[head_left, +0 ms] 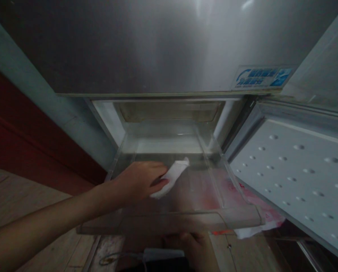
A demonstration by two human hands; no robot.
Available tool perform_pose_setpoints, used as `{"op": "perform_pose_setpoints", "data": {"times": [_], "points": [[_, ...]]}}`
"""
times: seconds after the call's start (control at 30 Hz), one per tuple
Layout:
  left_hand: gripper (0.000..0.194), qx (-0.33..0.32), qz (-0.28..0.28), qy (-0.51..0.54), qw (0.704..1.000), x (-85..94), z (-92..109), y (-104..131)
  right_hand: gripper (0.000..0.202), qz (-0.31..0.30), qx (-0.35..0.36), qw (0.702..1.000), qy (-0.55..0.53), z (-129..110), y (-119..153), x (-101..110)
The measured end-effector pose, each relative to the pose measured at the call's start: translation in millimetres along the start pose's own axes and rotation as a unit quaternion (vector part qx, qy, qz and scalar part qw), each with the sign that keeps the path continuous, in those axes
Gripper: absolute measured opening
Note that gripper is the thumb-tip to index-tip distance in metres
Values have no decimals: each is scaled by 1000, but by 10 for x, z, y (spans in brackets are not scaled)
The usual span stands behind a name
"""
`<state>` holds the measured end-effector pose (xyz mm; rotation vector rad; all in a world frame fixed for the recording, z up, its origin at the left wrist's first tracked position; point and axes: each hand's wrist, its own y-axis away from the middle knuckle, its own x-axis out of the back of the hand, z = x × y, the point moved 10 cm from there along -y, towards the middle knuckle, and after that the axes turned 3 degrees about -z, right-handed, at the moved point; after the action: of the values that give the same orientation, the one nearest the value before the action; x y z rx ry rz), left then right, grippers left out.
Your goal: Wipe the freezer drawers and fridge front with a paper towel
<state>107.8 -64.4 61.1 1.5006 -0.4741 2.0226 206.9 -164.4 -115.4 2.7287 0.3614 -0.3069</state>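
My left hand reaches in from the left over a clear plastic drawer, which is pulled out of a refrigerator compartment. Its fingers are closed around a folded white tissue, held above the drawer floor. Below the drawer's front edge, in dim light, is what looks like my right hand. Its fingers are mostly hidden, so its grip cannot be made out.
The lower refrigerator door stands open on the right. Above is the closed steel upper door with a blue sticker. A pink and white plastic bag lies beside the drawer. A dark red panel borders the left.
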Motion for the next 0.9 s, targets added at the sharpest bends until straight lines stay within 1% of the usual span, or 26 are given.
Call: {"op": "perform_pose_setpoints", "data": {"times": [0.07, 0.13, 0.23, 0.3, 0.4, 0.47, 0.53, 0.57, 0.67, 0.73, 0.8, 0.9], "points": [[24, -31, -29, 11, 999, -88, 182, -115, 32, 2, 9, 1000, 2, -8, -16, -16], [20, -70, -53, 61, 994, -171, 348, -274, 33, 10, 12, 1000, -6, -17, -24, -27], [21, -144, -90, 122, 978, -331, 589, -511, 37, 25, 4, 999, -42, -37, -13, -41], [22, -181, -108, 128, 969, -464, 721, -631, 33, 20, -3, 998, -57, -73, 5, -76], [18, -229, -124, 152, 953, -627, 921, -723, 23, 3, -13, 998, -63, -139, 31, -130], [15, -255, -138, 185, 939, -686, 1045, -739, 24, -15, -11, 996, -88, -164, 36, -172], [13, -256, -167, 217, 927, -735, 1110, -755, 29, -30, -10, 992, -123, -147, 27, -204], [12, -248, -191, 235, 920, -766, 1120, -766, 30, -32, -9, 991, -132, -127, 19, -205], [6, -199, -270, 276, 901, -874, 1090, -811, 28, -33, 1, 992, -124, -91, -11, -191], [7, -179, -305, 288, 890, -925, 1084, -855, 27, -47, 8, 993, -111, -114, -19, -207], [11, -178, -322, 297, 881, -953, 1129, -909, 28, -62, 6, 993, -98, -155, -15, -230], [21, -196, -318, 303, 877, -964, 1247, -994, 33, -58, -8, 996, -73, -206, 2, -220]]}}
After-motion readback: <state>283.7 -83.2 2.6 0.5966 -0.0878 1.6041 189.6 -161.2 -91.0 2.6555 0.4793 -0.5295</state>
